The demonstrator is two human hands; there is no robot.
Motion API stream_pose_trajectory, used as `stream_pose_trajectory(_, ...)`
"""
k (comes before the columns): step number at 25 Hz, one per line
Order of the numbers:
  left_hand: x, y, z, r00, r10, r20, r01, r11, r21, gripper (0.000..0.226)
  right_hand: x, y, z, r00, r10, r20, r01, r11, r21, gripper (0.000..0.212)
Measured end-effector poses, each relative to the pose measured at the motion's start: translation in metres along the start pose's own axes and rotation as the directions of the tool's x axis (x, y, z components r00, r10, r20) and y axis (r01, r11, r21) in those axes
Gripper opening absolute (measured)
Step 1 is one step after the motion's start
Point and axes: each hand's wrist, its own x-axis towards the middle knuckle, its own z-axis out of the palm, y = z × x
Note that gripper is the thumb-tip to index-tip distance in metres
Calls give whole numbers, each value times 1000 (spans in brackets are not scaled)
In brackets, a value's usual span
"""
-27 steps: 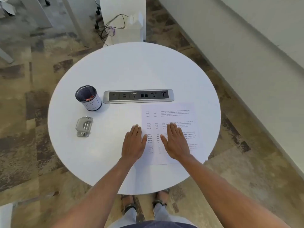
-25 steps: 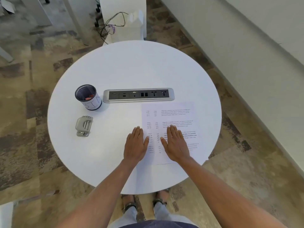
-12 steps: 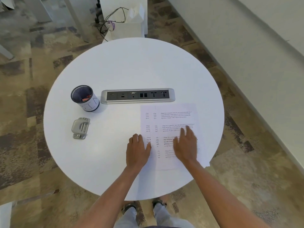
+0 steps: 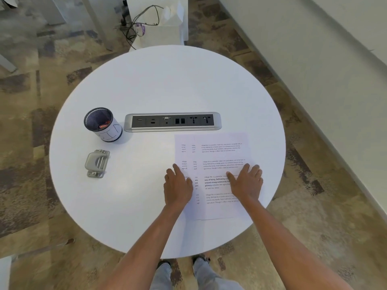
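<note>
- White paper on a white table point(image 4: 167, 84), so it's a bit hard to pick out. There's a small stack of printed sheets point(image 4: 211, 155) lying flat on the near right part of the round top, just this side of the socket strip point(image 4: 172, 121).
- The sheets aren't squared up. Along the left edge you can see cut-off slivers of text from the pages underneath, and the near edge steps too, so they're fanned sideways a bit.
- Left hand point(image 4: 177, 187) is palm down with the fingers pretty much straight, sitting right on that left edge, half on paper and half on table. It's not gripping anything.
- Right hand point(image 4: 247, 183) is the same deal: palm down, fingers spread, pressing on the right half of the top sheet. No pinch, nothing lifted.
- My read is they're at the very start of tidying the pages. Nothing's lined up and nothing's off the table.
- What's left, I'd guess, is to slide the pages into one pile and even up the edges. After that they might go for the grey hole punch point(image 4: 97, 163) way over on the left, which nobody's touching. It could be a stapler, I can't tell for sure.
- The mesh pen cup point(image 4: 102, 124) sits just beyond it, by the strip's left end, with something red inside.
</note>
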Motion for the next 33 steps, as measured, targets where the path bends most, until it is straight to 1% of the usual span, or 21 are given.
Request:
stream_pose_trajectory(2,2,1,-2,999,-52,-8,51,995,-89,67,-3,-4,1,1000,-11,-5,11,1000,-7,81)
stream_pose_trajectory(4,5,2,-3,995,-97,-13,92,972,-215,67,-5,-8,1,1000,-15,-8,15,1000,-3,81)
stream_pose_trajectory(7,11,1,-4,989,-146,7,135,892,-431,66,-8,-13,0,1000,-14,-10,14,1000,18,81)
stream_pose_trajectory(10,16,-4,-5,988,-152,28,142,823,-550,58,-9,-15,0,1000,-9,-4,9,999,41,81)
stream_pose_trajectory(15,25,-12,-6,990,-109,86,139,778,-613,44,-11,-17,1,1000,-5,-17,6,998,61,78)
stream_pose_trajectory(17,28,-12,-6,990,-81,119,138,766,-628,36,-11,-19,2,1000,-6,-20,7,998,57,78)
stream_pose_trajectory(20,28,-10,-3,991,-32,126,103,787,-609,20,-11,-23,4,999,-14,-29,15,1000,21,74)
stream_pose_trajectory(22,27,-6,2,993,-2,120,74,797,-599,17,-13,-27,5,999,-31,-38,31,999,-9,70)
stream_pose_trajectory(25,29,-3,7,992,20,125,62,779,-624,17,-14,-29,6,997,-66,-45,65,997,-32,65)
stream_pose_trajectory(27,31,-4,8,989,30,144,74,742,-666,17,-9,-25,3,995,-75,-59,77,997,28,64)
stream_pose_trajectory(29,33,-6,4,984,64,169,78,690,-719,19,0,-15,-4,995,-56,-80,69,981,179,65)
stream_pose_trajectory(31,35,-6,-3,978,103,182,72,652,-754,15,12,-4,-11,996,-16,-83,44,934,354,70)
stream_pose_trajectory(33,37,-4,-11,972,143,189,62,616,-785,10,22,4,-18,999,-4,-45,26,869,495,75)
